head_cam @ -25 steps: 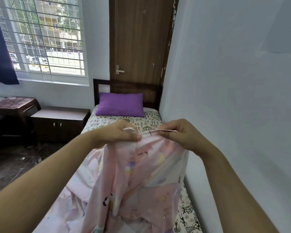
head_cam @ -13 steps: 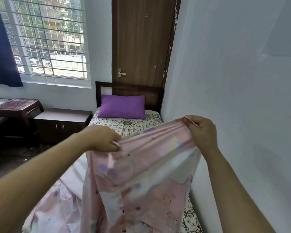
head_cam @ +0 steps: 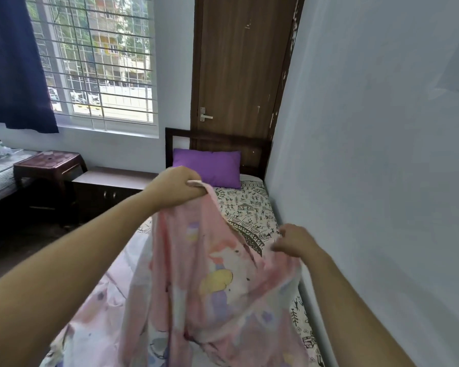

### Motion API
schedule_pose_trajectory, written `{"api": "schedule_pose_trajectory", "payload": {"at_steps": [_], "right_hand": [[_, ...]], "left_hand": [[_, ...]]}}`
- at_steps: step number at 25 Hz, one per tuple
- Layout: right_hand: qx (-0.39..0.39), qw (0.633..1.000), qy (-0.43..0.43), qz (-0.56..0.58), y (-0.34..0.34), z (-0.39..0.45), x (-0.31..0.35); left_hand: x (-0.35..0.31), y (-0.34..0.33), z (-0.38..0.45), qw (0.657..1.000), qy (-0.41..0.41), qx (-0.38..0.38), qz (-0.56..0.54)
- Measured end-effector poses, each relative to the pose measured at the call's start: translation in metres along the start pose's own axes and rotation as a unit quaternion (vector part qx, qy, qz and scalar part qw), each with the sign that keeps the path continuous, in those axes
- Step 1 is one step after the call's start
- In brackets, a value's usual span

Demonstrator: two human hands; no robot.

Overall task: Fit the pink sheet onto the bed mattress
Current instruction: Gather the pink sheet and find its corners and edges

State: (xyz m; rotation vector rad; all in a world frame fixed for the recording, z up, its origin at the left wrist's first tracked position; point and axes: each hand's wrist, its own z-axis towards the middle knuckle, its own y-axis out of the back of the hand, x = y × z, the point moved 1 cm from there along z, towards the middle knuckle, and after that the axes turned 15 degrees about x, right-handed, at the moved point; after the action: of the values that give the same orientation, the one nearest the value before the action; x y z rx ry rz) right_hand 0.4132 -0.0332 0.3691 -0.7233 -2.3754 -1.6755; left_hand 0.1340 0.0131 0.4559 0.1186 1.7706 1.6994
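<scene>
The pink sheet, printed with cartoon figures, hangs bunched over the near half of the bed. My left hand is raised and shut on its top edge, lifted above the mattress. My right hand is lower, near the wall side, with its fingers curled at the sheet's right edge; the grip itself is blurred. The mattress wears a white cover with black tribal figures and shows between the sheet and the purple pillow.
The bed runs along the white wall on the right, its dark headboard against a brown door. A low wooden cabinet and a maroon stool stand left of the bed under a barred window.
My left hand has risen and moved forward with the sheet's edge. My right hand has dropped down and toward me along the wall side. The sheet now slopes from upper left to lower right.
</scene>
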Motion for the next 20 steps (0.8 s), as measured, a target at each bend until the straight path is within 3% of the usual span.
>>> {"api": "schedule_pose_trajectory", "payload": {"at_steps": [2, 4, 6, 8, 10, 14, 16, 18, 20], "right_hand": [[0.017, 0.977, 0.178, 0.115, -0.009, -0.019, 0.043], [0.035, 0.899, 0.351, 0.259, -0.003, -0.044, 0.088], [0.032, 0.874, 0.420, 0.243, 0.006, -0.049, 0.105], [0.023, 0.890, 0.407, 0.205, 0.012, -0.050, 0.101], [0.020, 0.888, 0.388, 0.248, 0.016, -0.051, 0.091], [-0.056, 0.830, 0.384, 0.401, 0.033, -0.056, 0.076], [-0.072, 0.827, 0.373, 0.415, 0.039, -0.060, 0.068], [-0.070, 0.871, 0.328, 0.358, 0.044, -0.058, 0.056], [-0.028, 0.944, 0.248, 0.214, 0.044, -0.059, 0.048]], "left_hand": [[-0.023, -0.005, 0.003, 0.999, -0.024, -0.005, -0.025], [-0.042, -0.012, 0.003, 0.997, -0.054, 0.033, -0.045], [-0.051, -0.015, 0.001, 0.991, -0.065, 0.058, -0.103], [-0.048, -0.013, -0.006, 0.975, -0.065, 0.077, -0.199], [-0.036, -0.010, -0.013, 0.960, -0.059, 0.091, -0.258], [-0.006, -0.013, -0.026, 0.963, -0.024, 0.160, -0.214], [-0.001, -0.015, -0.028, 0.966, -0.028, 0.157, -0.205], [-0.002, -0.011, -0.028, 0.967, -0.025, 0.090, -0.235], [-0.008, -0.007, -0.027, 0.956, -0.031, 0.008, -0.291]]}}
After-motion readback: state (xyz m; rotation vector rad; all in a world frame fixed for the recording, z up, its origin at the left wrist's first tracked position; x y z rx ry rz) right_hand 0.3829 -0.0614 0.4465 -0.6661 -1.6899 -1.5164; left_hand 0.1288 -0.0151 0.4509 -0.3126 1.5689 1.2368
